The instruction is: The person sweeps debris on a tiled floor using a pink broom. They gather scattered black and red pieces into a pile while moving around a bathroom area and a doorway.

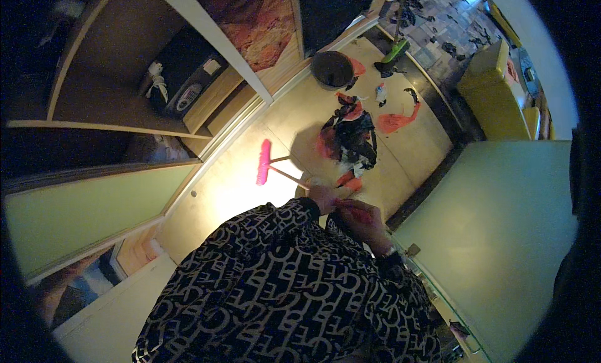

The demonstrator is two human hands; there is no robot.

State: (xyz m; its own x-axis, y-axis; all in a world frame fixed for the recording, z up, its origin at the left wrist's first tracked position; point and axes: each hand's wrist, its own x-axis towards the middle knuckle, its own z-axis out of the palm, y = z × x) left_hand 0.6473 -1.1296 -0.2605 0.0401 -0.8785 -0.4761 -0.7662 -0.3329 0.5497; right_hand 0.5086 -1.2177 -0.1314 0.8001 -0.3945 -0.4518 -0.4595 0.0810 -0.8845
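Observation:
A broom with bright pink bristles (264,162) stands on the floor ahead and to the left, its thin handle slanting back toward me. Around that handle my left hand (322,199) is closed. My right hand (366,220), nearer my body, is closed in line with the handle, with a reddish part showing at its fingers; this looks like the handle's end. Just beyond my hands lies a crumpled heap of black and orange-red plastic scraps (354,137). An orange-red scrap (397,120) and a small whitish piece (380,93) lie to its right.
A dark round bucket (332,70) stands beyond the heap near the wall. Farther right is a green broom (394,51) by a dark threshold. Open shelves with a small safe (188,98) line the left; a pale glossy panel (494,238) and a yellow cabinet (494,97) bound the right.

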